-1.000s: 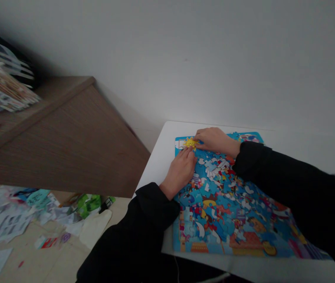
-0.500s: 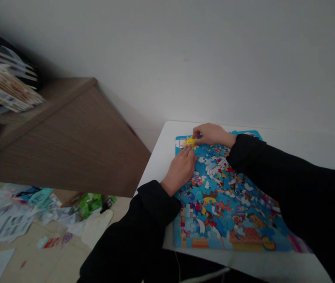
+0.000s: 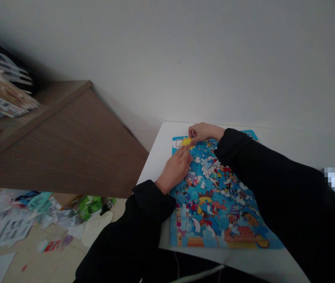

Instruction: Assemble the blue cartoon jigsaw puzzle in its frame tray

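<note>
A colourful jigsaw puzzle (image 3: pixel 214 200) with a blue border lies on a white table. A yellow sun (image 3: pixel 186 141) is pictured at its far left corner. My right hand (image 3: pixel 205 132) reaches over from the right, thumb and forefinger pinched at the sun's right edge on a puzzle piece that they mostly hide. My left hand (image 3: pixel 176 167) rests on the puzzle's left side, its fingers stretched toward the sun and their tips touching the surface just below it. Both hands nearly meet there. My right sleeve covers part of the puzzle's right side.
The white table (image 3: pixel 152 157) stands against a grey wall (image 3: pixel 203 70). A brown wooden cabinet (image 3: pixel 76 149) is to the left, with a stack of booklets (image 3: pixel 5 94) on top. Papers and plastic wrappings (image 3: pixel 52 212) litter the floor. A pale cord (image 3: pixel 199 274) hangs near the table's front edge.
The whole view has shifted slightly. Both hands stay by the sun, my right fingers still pinched at its edge. My right forearm has swung a little to the left.
</note>
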Tool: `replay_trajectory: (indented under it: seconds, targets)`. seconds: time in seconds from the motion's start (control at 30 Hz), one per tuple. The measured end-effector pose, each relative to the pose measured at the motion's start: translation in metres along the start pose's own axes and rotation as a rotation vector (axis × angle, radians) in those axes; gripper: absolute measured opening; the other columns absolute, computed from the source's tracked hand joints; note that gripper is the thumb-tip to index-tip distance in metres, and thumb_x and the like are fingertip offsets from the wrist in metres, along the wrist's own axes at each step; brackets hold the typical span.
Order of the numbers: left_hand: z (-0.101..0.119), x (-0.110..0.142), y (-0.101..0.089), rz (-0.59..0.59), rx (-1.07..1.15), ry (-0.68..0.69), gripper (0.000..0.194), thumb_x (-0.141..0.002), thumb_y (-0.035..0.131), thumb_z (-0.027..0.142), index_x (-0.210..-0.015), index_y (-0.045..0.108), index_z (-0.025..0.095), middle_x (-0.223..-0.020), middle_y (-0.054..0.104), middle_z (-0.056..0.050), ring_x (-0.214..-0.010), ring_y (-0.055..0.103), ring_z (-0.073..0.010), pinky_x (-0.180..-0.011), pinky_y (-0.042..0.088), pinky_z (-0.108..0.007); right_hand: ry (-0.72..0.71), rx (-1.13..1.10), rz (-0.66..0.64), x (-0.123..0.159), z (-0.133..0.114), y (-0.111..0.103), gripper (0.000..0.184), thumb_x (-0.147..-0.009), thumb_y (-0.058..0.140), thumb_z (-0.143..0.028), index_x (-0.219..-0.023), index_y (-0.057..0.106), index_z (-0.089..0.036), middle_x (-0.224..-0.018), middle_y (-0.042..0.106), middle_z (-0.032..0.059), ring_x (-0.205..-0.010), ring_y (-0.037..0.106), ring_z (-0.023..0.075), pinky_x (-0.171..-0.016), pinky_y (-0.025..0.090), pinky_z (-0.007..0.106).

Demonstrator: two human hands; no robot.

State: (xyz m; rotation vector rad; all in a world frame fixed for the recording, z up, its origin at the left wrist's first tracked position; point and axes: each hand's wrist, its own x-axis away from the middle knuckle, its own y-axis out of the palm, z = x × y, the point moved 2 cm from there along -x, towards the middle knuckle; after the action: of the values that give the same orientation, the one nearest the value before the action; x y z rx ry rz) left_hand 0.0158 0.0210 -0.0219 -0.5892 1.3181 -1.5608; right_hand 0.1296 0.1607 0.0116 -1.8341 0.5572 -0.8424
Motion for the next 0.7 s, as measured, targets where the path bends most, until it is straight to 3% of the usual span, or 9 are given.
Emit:
replay_trajectory:
  seconds: [0.2, 0.33, 0.5, 0.7]
  targets:
    - [-0.007, -0.005, -0.001, -0.048, 0.053, 0.039, 0.030, -0.099, 0.031, 0.025, -0.120, 0.048, 0.011, -0.138, 0.050, -0.018, -0.132, 0.042, -0.0212, -0.109, 0.037, -0.040, 0.013, -0.070, 0.124, 0.027, 0.010, 0.012, 0.037, -0.078, 0.065, -0.037, -0.107, 0.061, -0.015, -0.101, 0.067, 0.0074, -0.086, 0.061, 0.0167, -0.071, 0.042, 0.025]
    - [-0.005, -0.009, -0.001, -0.056, 0.041, 0.061, 0.030, -0.099, 0.030, 0.025, -0.116, 0.050, 0.010, -0.137, 0.050, -0.018, -0.132, 0.042, -0.0217, -0.109, 0.037, -0.038, 0.064, -0.103, 0.144, 0.027, 0.015, 0.011, 0.031, -0.082, 0.060, -0.038, -0.103, 0.063, -0.015, -0.098, 0.068, 0.0074, -0.085, 0.062, 0.0160, -0.071, 0.043, 0.024]
    - [-0.005, -0.009, 0.002, -0.044, -0.007, 0.073, 0.029, -0.098, 0.033, 0.023, -0.118, 0.049, 0.009, -0.136, 0.051, -0.020, -0.131, 0.043, -0.0230, -0.109, 0.038, -0.038, 0.115, -0.106, 0.095, 0.013, 0.013, 0.004, 0.030, -0.076, 0.067, -0.038, -0.097, 0.067, -0.015, -0.093, 0.071, 0.0070, -0.082, 0.064, 0.0169, -0.070, 0.045, 0.025]
    - [-0.007, -0.008, 0.003, -0.032, -0.022, 0.081, 0.032, -0.099, 0.032, 0.024, -0.123, 0.046, 0.009, -0.136, 0.051, -0.019, -0.132, 0.043, -0.0230, -0.108, 0.038, -0.039, 0.146, -0.127, -0.081, 0.000, 0.008, -0.005, 0.033, -0.073, 0.072, -0.036, -0.098, 0.068, -0.015, -0.078, 0.071, 0.0044, -0.065, 0.064, 0.0136, -0.061, 0.047, 0.023]
